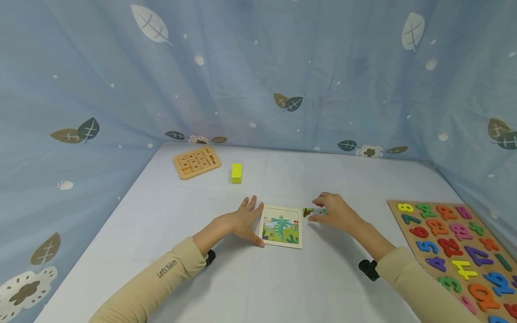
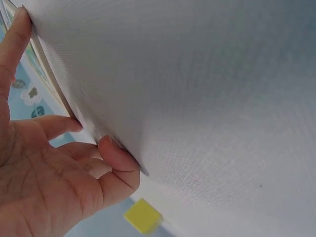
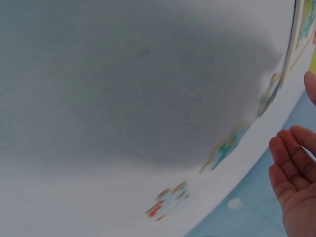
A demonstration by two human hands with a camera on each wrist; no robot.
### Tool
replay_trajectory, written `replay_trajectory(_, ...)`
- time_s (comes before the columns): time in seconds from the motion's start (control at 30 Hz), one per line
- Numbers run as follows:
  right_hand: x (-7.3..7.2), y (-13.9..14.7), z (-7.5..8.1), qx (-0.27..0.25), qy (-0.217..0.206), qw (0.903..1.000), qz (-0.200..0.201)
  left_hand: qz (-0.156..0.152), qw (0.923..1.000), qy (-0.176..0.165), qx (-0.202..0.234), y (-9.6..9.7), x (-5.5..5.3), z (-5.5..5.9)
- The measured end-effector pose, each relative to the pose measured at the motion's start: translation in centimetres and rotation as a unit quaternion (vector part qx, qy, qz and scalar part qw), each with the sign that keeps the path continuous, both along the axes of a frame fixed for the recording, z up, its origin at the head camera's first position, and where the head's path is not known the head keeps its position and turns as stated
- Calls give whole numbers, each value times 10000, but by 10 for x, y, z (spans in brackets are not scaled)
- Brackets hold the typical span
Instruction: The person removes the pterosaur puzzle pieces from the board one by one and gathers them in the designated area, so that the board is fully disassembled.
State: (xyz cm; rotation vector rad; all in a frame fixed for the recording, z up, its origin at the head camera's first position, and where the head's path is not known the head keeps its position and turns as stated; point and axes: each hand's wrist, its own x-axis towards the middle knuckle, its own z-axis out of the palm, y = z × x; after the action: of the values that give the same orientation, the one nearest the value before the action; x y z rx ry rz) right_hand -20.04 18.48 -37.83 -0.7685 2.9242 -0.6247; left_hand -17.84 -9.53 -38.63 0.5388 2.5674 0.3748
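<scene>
Left hand (image 1: 243, 223), fingers spread, puzzle tray (image 1: 282, 212) at their tips; right hand (image 1: 336, 211), apparently empty, loose pieces (image 1: 308, 212) by its parted fingers; likely mid-filling, needing a pinch

A pale blue fabric curtain (image 1: 242, 58), softly creased, encloses the back, left and right. Its print mixes large white leaves (image 1: 150, 23), paired brown and dark green leaves (image 1: 288, 102) with white veins, small white paw prints (image 1: 199, 59), and scalloped white flowers with brown centres, a large one (image 1: 27, 291) showing at lower left. Below stands a broad, flat counter (image 1: 242, 287) with a white, finely woven surface, its far edge meeting the curtain. Light is soft and diffuse, and blurred grey shadows (image 3: 143, 98) lie on the counter.
</scene>
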Motion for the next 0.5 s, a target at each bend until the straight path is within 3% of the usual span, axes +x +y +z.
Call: replay_trajectory(0.5,2,-50,7,-37,-350,9980,517,1,9999,-54,-85,0,-1,-3)
